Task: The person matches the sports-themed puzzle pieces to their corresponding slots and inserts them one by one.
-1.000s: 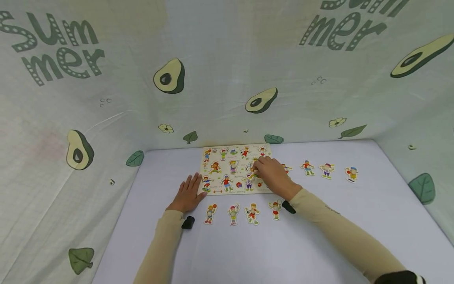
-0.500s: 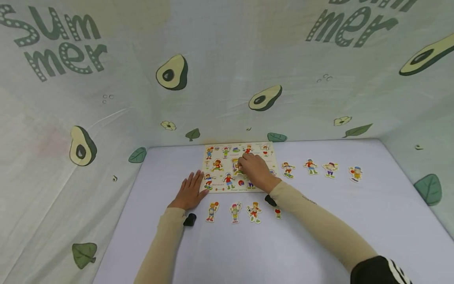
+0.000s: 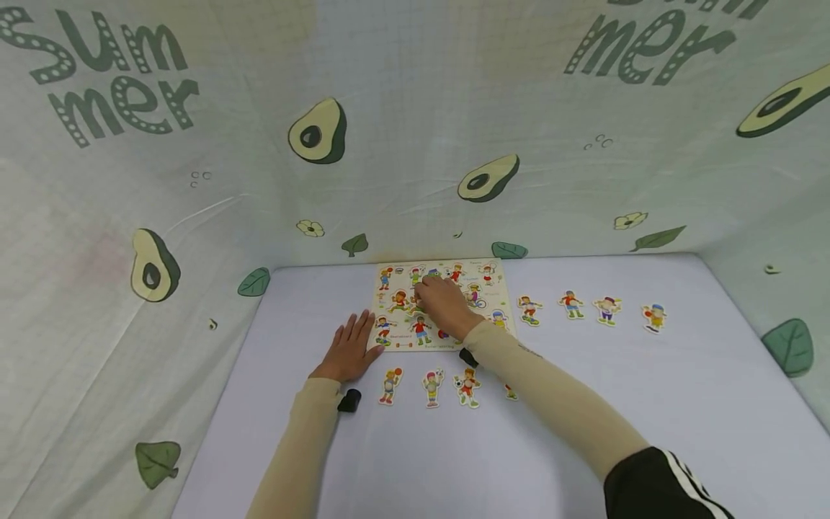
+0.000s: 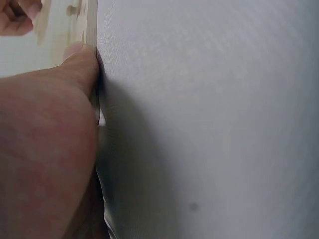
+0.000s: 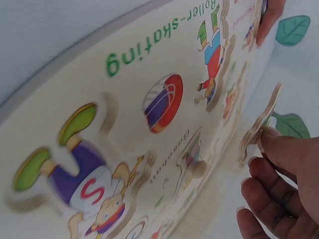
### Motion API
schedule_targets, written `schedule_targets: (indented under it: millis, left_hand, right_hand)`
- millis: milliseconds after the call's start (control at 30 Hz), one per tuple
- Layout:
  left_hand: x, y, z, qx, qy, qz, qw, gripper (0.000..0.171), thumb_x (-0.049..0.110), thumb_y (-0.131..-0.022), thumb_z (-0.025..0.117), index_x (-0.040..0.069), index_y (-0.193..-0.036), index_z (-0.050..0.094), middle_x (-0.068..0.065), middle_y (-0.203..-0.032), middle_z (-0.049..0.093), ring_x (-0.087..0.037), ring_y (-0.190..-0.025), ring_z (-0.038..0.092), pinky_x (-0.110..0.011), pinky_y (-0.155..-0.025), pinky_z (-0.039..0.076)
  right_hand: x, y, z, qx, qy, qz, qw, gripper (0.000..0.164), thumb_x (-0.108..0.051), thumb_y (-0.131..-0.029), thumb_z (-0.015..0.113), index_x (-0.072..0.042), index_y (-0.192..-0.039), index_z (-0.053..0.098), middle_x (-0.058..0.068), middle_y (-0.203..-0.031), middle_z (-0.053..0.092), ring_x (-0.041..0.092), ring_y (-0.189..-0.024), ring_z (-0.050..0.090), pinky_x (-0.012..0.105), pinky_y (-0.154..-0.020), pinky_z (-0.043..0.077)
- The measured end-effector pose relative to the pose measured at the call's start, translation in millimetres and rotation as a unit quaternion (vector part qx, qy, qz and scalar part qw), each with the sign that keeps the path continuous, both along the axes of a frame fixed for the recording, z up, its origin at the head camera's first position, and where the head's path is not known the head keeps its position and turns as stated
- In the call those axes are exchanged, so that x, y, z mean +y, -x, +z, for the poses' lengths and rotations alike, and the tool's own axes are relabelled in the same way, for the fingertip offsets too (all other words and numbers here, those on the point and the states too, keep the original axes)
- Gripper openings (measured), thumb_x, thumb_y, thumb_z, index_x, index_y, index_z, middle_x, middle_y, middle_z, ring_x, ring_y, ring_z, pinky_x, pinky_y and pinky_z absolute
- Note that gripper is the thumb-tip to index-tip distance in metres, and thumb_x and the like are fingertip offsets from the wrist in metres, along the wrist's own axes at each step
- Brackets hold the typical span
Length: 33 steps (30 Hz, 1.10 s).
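A wooden knob puzzle board (image 3: 403, 347) printed with sporty figures lies at the back of the table. My right hand (image 3: 444, 306) is over the middle of the board. Between thumb and fingers it pinches a thin wooden puzzle piece (image 5: 260, 124), tilted nearly edge-on in the right wrist view and held off the board. My left hand (image 3: 348, 349) rests with fingers extended at the board's left edge; its thumb (image 4: 79, 62) lies along the front corner. A piece with a wooden knob (image 5: 199, 169) sits in the board near the word Baseball.
Loose figure pieces stand in a row before the board, among them a ball player (image 3: 390, 386) and a footballer (image 3: 467, 388). Another row lies to its right, from a skateboarder (image 3: 529, 311) to a blue-capped figure (image 3: 654, 318). A printed cloth (image 3: 402, 144) rises behind the table.
My right hand has moved left across the board with the pinched piece, uncovering the skateboarder piece and the board's right side. The left hand stays in place.
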<state>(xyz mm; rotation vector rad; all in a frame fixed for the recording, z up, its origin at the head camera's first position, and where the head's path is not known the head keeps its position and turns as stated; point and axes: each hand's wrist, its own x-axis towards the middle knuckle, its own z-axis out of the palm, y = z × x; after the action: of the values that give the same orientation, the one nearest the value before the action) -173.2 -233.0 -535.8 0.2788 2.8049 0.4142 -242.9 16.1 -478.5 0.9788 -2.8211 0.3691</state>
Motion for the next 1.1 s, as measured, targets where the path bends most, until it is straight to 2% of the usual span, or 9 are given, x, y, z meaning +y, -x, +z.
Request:
schedule_targets:
  millis: [233,433,567,900,1100]
  left_hand:
    - [-1.7,0.1,-2.1,-0.003,-0.001,-0.002,1.0000,0.079,0.045,-0.112,0.048,0.005,-0.170,0.012,-0.016,-0.178,0.006,-0.040,-0.164,0.001,-0.060,-0.131,0.005]
    - [-1.5,-0.3,0.4,-0.005,0.000,-0.002,1.0000,0.079,0.046,-0.112,0.047,0.005,-0.170,0.011,-0.015,-0.178,0.005,-0.039,-0.164,0.000,-0.060,-0.131,0.004]
    - [-0.3,-0.4,2.3,-0.003,-0.003,0.001,1.0000,0.079,0.045,-0.112,0.048,0.006,-0.170,0.013,-0.015,-0.178,0.005,-0.039,-0.164,0.000,-0.059,-0.131,0.004]
    - [0.4,-0.3,4.5,-0.010,-0.006,0.002,0.9999,0.079,0.045,-0.112,0.048,0.006,-0.170,0.011,-0.014,-0.178,0.005,-0.038,-0.164,-0.001,-0.058,-0.131,0.003]
    - [0.8,-1.0,7.6,-0.012,-0.006,0.000,0.9999,0.079,0.044,-0.112,0.048,0.005,-0.170,0.011,-0.015,-0.178,0.005,-0.039,-0.164,0.000,-0.059,-0.131,0.003]
  right_hand:
    - [-16.9,11.9,-7.5,-0.021,-0.019,-0.013,1.000,0.013,-0.018,-0.102,0.073,-0.007,-0.109,0.071,0.008,-0.107,0.070,0.027,-0.102,0.068,0.044,-0.096,0.057]
    - [-28.5,20.4,-10.6,-0.027,-0.021,-0.003,0.999,0.012,-0.015,-0.102,0.073,-0.005,-0.109,0.070,0.012,-0.109,0.071,0.030,-0.106,0.069,0.047,-0.101,0.056]
    - [-35.7,25.7,-11.4,-0.037,-0.041,0.000,0.998,0.017,-0.016,-0.104,0.070,-0.004,-0.116,0.071,0.014,-0.116,0.070,0.033,-0.112,0.068,0.050,-0.105,0.054]
    - [-52.6,35.3,-16.9,-0.051,-0.094,-0.021,0.994,0.028,-0.023,-0.104,0.070,-0.007,-0.126,0.070,0.010,-0.123,0.071,0.028,-0.116,0.067,0.044,-0.104,0.055]
    - [-61.2,35.4,-18.4,-0.042,-0.107,-0.024,0.993,0.025,-0.019,-0.105,0.069,-0.007,-0.127,0.071,0.009,-0.123,0.072,0.026,-0.114,0.068,0.042,-0.105,0.055]
